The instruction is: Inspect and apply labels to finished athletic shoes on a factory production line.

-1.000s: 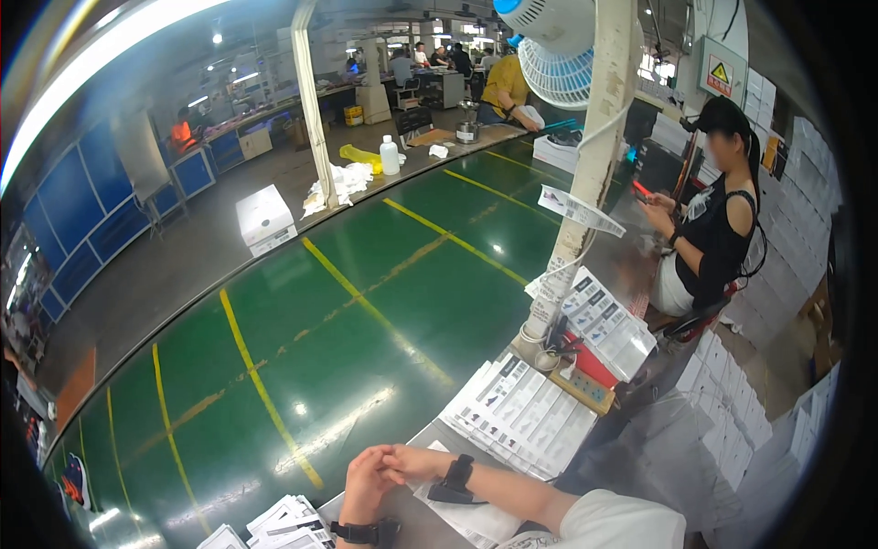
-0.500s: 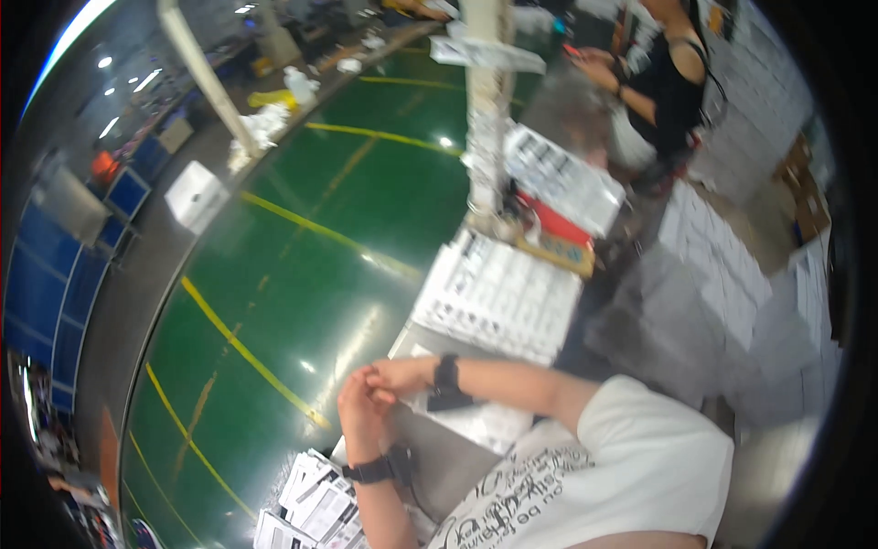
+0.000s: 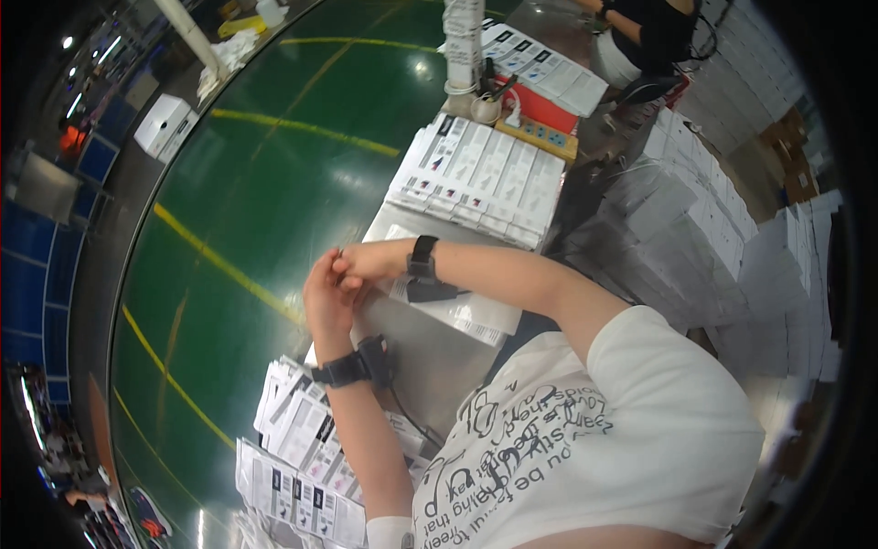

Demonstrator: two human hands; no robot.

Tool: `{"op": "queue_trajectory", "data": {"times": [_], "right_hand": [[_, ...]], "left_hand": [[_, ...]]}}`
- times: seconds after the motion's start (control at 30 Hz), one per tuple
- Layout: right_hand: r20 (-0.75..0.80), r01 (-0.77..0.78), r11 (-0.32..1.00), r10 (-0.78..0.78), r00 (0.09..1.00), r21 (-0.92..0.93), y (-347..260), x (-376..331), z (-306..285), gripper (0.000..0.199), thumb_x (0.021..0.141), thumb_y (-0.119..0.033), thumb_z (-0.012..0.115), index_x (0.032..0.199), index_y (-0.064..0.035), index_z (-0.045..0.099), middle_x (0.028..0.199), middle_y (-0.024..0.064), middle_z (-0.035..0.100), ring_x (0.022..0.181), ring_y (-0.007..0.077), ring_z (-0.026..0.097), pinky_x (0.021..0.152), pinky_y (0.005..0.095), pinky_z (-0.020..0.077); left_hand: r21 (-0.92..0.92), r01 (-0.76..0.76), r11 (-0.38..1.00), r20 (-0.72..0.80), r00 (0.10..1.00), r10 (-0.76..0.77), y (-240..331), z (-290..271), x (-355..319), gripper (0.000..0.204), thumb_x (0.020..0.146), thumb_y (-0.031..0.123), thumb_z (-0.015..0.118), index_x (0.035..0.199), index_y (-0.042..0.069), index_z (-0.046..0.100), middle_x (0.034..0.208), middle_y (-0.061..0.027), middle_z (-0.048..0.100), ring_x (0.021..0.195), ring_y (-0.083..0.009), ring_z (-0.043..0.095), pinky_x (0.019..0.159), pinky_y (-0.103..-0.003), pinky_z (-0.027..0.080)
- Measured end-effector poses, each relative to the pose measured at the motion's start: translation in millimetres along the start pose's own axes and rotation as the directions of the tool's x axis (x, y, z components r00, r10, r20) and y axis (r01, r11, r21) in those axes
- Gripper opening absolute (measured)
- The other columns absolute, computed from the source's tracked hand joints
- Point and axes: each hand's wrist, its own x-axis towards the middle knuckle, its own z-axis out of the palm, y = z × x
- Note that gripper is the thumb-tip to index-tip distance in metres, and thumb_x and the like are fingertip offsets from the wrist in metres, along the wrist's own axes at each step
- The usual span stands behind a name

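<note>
OK, your L hand (image 3: 326, 297) and R hand (image 3: 373, 262) are together just L of frame centre, fingers curled in and touching each other, over the strip where the grey tabletop (image 3: 416, 352) meets the green surface (image 3: 265, 188) w/ yellow lines. Can't tell how tightly either hand is closed, or whether anything small sits btwn the fingers. Your L forearm comes up from the bottom edge, your R one in from centre right; each wrist wears a black strap, L strap (image 3: 342, 371) and R strap (image 3: 422, 249).

Nearest your R hand: a white sheet (image 3: 480, 317) flat on the tabletop, partly under your R forearm. Above it, upper centre, is the big stack of printed sheets (image 3: 485, 174), fanned in overlapping rows. Nearest your L arm, lower L of centre, is the loose pile of printed sheets (image 3: 297, 430), fanned too and partly hidden by your forearm.

Top centre: a pale post (image 3: 464, 46), w/ a power strip (image 3: 540, 137) and a red box (image 3: 546, 112) just R of it, plus more printed sheets (image 3: 549, 69) by the box. Top R: part of a seated person in a black top (image 3: 666, 32). Upper L, past the green surface: a white box (image 3: 165, 126). Far lower L: a dark shoe (image 3: 146, 514) w/ bits of orange.
</note>
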Motion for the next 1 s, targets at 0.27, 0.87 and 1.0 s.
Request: {"op": "queue_trajectory", "data": {"times": [0.27, 0.87, 1.0], "right_hand": [[-0.062, 0.089, 0.932, -0.118, 0.991, -0.350, 5, -14, -10, 0.027, 0.091, -0.020, 0.046, 0.112, -0.0046, 0.051, 0.099, 0.0039, 0.056, 0.089, 0.0118, 0.055, 0.077, 0.0246, 0.0464], [-0.007, 0.108, 0.986, -0.108, 0.994, 0.124, -22, -36, 12, 0.031, 0.089, -0.018, 0.056, 0.115, -0.0001, 0.051, 0.101, 0.0123, 0.060, 0.091, 0.0225, 0.057, 0.083, 0.0352, 0.0466], [0.034, -0.130, 0.955, 0.126, 0.991, 0.268, -23, -17, -4, 0.027, 0.092, -0.018, 0.049, 0.111, 0.0020, 0.050, 0.105, 0.0153, 0.058, 0.096, 0.0282, 0.057, 0.090, 0.0432, 0.0453]], "left_hand": [[0.094, -0.152, 0.984, -0.031, 0.987, 0.155, -36, -10, 16, 0.017, 0.084, 0.020, 0.051, 0.084, 0.006, 0.060, 0.072, -0.0062, 0.061, 0.062, -0.0154, 0.060, 0.054, -0.028, 0.047], [0.291, -0.535, 0.793, 0.520, 0.784, 0.339, -28, 71, -47, 0.026, 0.083, 0.018, 0.051, 0.094, -0.004, 0.056, 0.086, -0.0165, 0.061, 0.072, -0.0281, 0.060, 0.059, -0.031, 0.045], [0.095, -0.621, 0.778, 0.936, 0.322, 0.142, -27, 122, -93, 0.037, 0.093, 0.027, 0.050, 0.112, -0.003, 0.056, 0.108, -0.0200, 0.059, 0.096, -0.0310, 0.055, 0.084, -0.033, 0.044]]}}
